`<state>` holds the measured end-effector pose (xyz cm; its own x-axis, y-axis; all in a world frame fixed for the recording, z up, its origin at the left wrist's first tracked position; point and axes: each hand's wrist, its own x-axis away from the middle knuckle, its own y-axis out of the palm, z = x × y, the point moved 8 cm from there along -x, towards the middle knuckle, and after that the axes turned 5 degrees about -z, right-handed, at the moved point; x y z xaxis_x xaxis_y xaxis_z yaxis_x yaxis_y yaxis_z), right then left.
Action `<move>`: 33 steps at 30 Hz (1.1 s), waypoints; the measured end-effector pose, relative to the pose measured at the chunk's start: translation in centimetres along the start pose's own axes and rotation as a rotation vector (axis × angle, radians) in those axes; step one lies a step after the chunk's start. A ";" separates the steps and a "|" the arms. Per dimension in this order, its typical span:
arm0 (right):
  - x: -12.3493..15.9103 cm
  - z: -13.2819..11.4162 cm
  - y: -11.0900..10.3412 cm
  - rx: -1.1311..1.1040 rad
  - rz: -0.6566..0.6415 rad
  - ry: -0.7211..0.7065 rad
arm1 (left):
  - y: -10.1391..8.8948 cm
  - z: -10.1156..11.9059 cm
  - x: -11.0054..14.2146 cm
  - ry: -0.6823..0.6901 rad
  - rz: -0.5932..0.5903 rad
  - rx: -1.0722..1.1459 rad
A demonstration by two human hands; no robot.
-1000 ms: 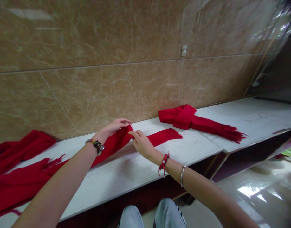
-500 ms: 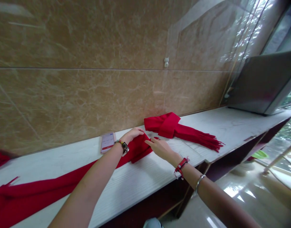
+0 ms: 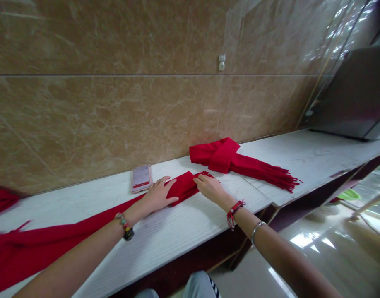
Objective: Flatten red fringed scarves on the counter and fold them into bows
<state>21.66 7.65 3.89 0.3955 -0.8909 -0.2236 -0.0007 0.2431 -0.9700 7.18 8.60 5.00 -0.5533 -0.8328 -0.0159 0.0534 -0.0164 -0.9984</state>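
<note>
A long red scarf (image 3: 84, 232) runs along the white counter from the lower left, folded over at its right end. On that folded part my left hand (image 3: 157, 195) lies with thumb and fingers spread. The fingers of my right hand (image 3: 210, 188) are closed on the scarf's fringed end, just right of the fold. Behind and to the right is a second red scarf (image 3: 222, 155), looped across itself with its fringe pointing right, touched by neither hand.
A phone (image 3: 141, 179) with a lit screen lies by the wall, close to my left hand. More red cloth (image 3: 2, 200) is at the far left. A large grey box-like object (image 3: 351, 93) stands on the counter (image 3: 280, 153) at the right. My knees show below the front edge.
My left hand has moved left and down from the fold's upper edge and now rests spread on the scarf. My right fingers have closed on the fringed end. The view has tilted down slightly.
</note>
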 end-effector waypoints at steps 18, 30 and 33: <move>0.1 0.0 0.3 0.107 0.050 -0.096 | -1.7 0.6 6.4 0.051 -0.070 -0.474; 0.6 -0.4 0.6 0.184 0.075 -0.199 | 1.2 0.8 6.2 -0.087 -0.057 -0.555; 0.9 -1.0 0.8 0.114 0.136 -0.301 | 1.0 0.1 6.2 -0.101 -0.008 -0.527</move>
<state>21.10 6.67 2.84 0.6522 -0.6982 -0.2954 0.0241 0.4085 -0.9124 3.84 3.37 3.95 -0.4678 -0.8834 -0.0292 -0.3895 0.2357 -0.8904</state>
